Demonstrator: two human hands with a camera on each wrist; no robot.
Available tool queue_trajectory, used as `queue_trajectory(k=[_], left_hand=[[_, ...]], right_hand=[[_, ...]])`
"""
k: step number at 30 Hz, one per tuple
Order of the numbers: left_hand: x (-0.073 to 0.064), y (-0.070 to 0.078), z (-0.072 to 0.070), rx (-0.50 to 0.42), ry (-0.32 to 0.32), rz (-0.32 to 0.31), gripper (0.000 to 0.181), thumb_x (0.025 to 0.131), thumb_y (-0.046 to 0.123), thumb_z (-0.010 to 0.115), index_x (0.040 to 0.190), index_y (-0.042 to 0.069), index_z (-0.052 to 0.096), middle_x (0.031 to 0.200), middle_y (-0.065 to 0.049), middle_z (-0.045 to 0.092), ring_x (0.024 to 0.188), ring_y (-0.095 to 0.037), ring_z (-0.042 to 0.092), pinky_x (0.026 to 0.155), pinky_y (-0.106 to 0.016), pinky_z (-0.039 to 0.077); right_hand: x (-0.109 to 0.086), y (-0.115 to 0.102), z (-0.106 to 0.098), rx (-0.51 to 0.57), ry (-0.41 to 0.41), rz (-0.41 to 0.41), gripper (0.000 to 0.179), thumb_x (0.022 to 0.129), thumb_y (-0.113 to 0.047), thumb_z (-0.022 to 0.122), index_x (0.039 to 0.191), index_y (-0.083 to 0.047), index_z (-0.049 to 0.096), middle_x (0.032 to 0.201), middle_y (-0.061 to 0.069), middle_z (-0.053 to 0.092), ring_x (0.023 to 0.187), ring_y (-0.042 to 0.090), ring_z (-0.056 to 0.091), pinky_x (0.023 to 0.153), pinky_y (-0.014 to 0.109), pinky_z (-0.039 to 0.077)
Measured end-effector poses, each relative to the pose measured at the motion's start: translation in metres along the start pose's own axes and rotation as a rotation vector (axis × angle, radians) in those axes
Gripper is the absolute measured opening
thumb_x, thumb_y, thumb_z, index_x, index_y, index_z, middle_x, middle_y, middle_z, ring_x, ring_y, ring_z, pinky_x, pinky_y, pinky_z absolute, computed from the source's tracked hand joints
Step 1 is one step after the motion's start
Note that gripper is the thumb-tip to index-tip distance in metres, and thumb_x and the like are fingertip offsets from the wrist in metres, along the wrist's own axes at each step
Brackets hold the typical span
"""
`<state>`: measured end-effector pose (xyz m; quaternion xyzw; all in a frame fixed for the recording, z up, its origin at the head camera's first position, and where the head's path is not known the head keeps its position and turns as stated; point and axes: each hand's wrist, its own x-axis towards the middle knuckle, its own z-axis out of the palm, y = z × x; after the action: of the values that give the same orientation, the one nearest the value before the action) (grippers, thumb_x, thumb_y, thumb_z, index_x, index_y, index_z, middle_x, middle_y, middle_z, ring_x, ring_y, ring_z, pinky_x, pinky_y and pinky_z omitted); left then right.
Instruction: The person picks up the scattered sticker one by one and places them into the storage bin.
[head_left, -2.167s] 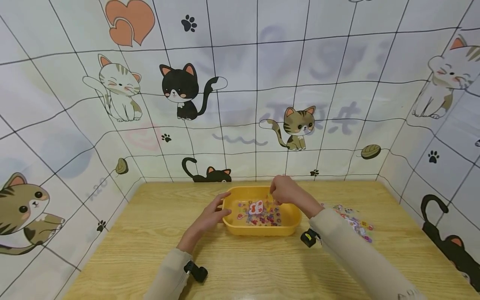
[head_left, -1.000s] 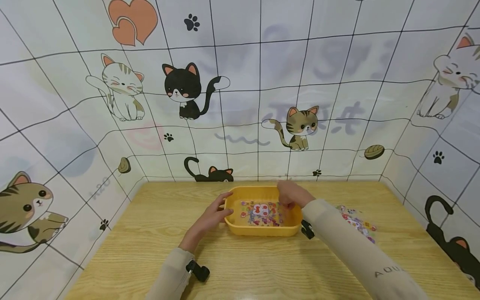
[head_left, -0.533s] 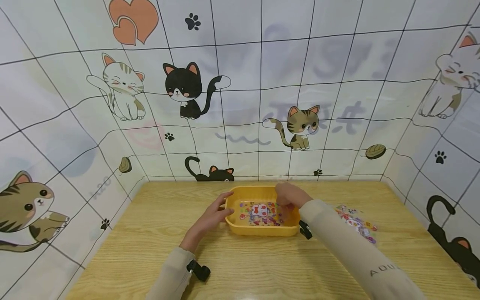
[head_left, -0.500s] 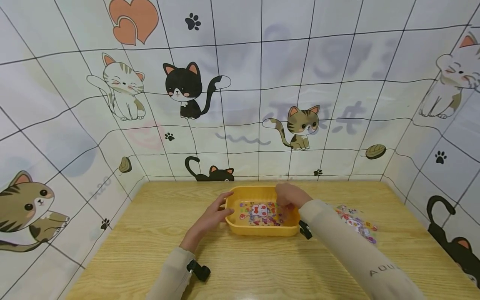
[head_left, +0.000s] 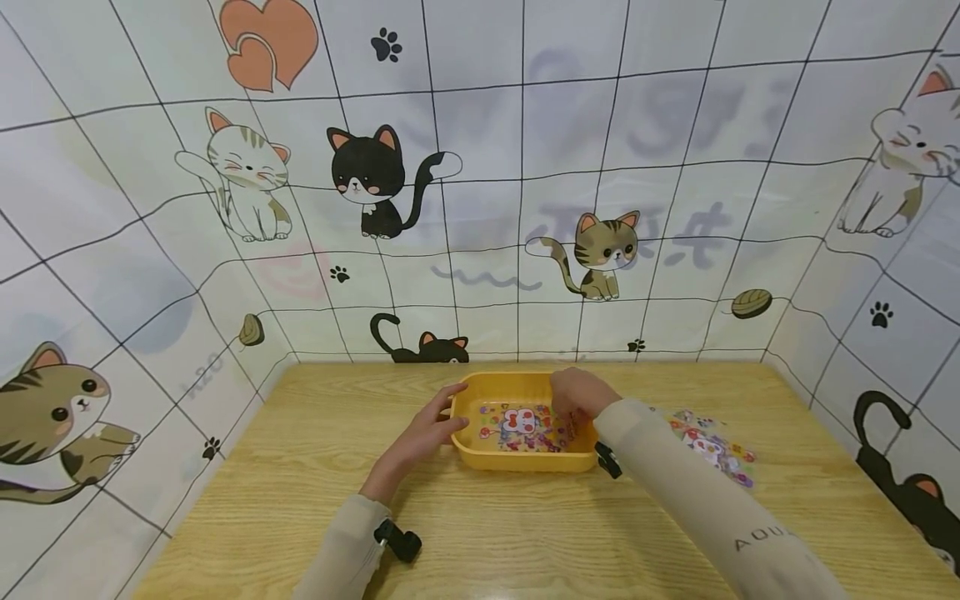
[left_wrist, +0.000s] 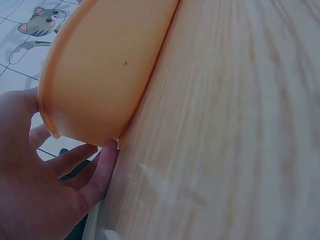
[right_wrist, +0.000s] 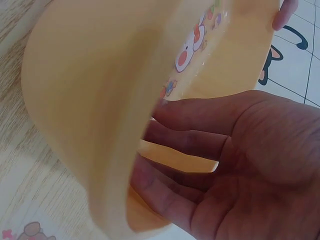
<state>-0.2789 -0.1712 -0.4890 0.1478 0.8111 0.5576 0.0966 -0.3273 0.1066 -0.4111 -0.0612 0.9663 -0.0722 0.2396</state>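
Note:
A yellow plastic basin (head_left: 525,462) stands on the table. Clear sticker-like sheets (head_left: 519,421) printed with a white cartoon face and small colourful motifs lie on its bottom. My left hand (head_left: 429,429) holds the basin's left end, thumb at the rim; in the left wrist view its fingers (left_wrist: 102,167) curve along the outer wall down to the table. My right hand (head_left: 581,392) reaches over the right rim into the basin. In the right wrist view its bent fingers (right_wrist: 185,142) are inside, their tips hidden behind the wall, so I cannot tell whether they pinch anything.
Right of the basin, partly behind the right sleeve, more printed clear sheets (head_left: 712,450) lie on the wooden table (head_left: 495,533). Cat-patterned sheeting (head_left: 480,208) encloses the table at the back and sides. Small black cameras (head_left: 397,542) are strapped to both wrists.
My right hand has come down from above the basin's back rim into its right side. The printed sheet, tilted up before, now lies flatter. My left hand has stayed on the basin.

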Motion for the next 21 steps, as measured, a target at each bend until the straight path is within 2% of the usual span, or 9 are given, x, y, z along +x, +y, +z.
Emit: queue_trajectory(k=[5, 9, 12, 16, 17, 19, 21], left_hand=[[0.000, 0.000, 0.000, 0.007, -0.004, -0.008, 0.062, 0.104, 0.020, 0.058, 0.161, 0.027, 0.035, 0.162, -0.022, 0.038, 0.136, -0.039, 0.054, 0.093, -0.042, 0.061], [0.001, 0.000, 0.000, 0.004, -0.005, 0.001, 0.062, 0.104, 0.020, 0.058, 0.161, 0.027, 0.035, 0.162, -0.022, 0.037, 0.137, -0.040, 0.053, 0.093, -0.042, 0.061], [0.001, 0.000, 0.001, 0.003, -0.001, 0.005, 0.061, 0.104, 0.020, 0.059, 0.161, 0.026, 0.035, 0.161, -0.023, 0.038, 0.136, -0.040, 0.054, 0.093, -0.043, 0.062], [0.001, 0.000, 0.001, 0.006, 0.005, 0.009, 0.062, 0.104, 0.019, 0.059, 0.161, 0.023, 0.036, 0.160, -0.024, 0.040, 0.134, -0.041, 0.055, 0.091, -0.044, 0.062], [0.000, 0.001, 0.001, 0.005, 0.006, 0.011, 0.062, 0.104, 0.019, 0.059, 0.161, 0.022, 0.036, 0.159, -0.024, 0.040, 0.133, -0.041, 0.055, 0.091, -0.044, 0.062], [0.000, 0.001, 0.001, 0.005, 0.006, 0.012, 0.062, 0.104, 0.019, 0.059, 0.161, 0.022, 0.035, 0.159, -0.024, 0.040, 0.133, -0.041, 0.056, 0.091, -0.044, 0.062], [-0.001, 0.001, 0.001, 0.007, 0.007, 0.011, 0.062, 0.104, 0.019, 0.059, 0.161, 0.022, 0.035, 0.159, -0.024, 0.040, 0.132, -0.040, 0.056, 0.091, -0.044, 0.062]], right_hand=[[0.001, 0.001, 0.002, 0.009, 0.028, 0.002, 0.010, 0.091, 0.003, 0.059, 0.096, -0.003, 0.064, 0.072, 0.010, 0.053, 0.048, 0.015, 0.043, 0.044, 0.026, 0.037], [0.000, 0.005, 0.002, 0.023, 0.092, -0.015, 0.012, 0.092, 0.002, 0.058, 0.082, -0.004, 0.061, 0.065, 0.008, 0.048, 0.047, 0.015, 0.046, 0.043, 0.024, 0.039], [-0.006, 0.010, -0.002, 0.057, 0.156, -0.072, 0.028, 0.094, 0.001, 0.057, 0.068, -0.009, 0.053, 0.055, 0.001, 0.039, 0.045, 0.013, 0.047, 0.041, 0.021, 0.039], [-0.024, 0.018, -0.014, 0.106, 0.210, -0.200, 0.044, 0.091, 0.000, 0.058, 0.055, -0.017, 0.038, 0.048, -0.006, 0.027, 0.042, 0.011, 0.039, 0.041, 0.020, 0.035], [-0.029, 0.020, -0.017, 0.122, 0.219, -0.227, 0.046, 0.091, -0.001, 0.060, 0.053, -0.017, 0.039, 0.047, -0.006, 0.029, 0.042, 0.011, 0.042, 0.042, 0.020, 0.036], [-0.041, 0.025, -0.022, 0.161, 0.234, -0.267, 0.042, 0.092, -0.004, 0.064, 0.054, -0.014, 0.049, 0.049, -0.004, 0.040, 0.045, 0.015, 0.052, 0.045, 0.022, 0.043], [-0.051, 0.032, -0.025, 0.212, 0.251, -0.284, 0.028, 0.094, -0.009, 0.068, 0.066, -0.009, 0.064, 0.057, 0.001, 0.057, 0.055, 0.021, 0.065, 0.051, 0.026, 0.053]])
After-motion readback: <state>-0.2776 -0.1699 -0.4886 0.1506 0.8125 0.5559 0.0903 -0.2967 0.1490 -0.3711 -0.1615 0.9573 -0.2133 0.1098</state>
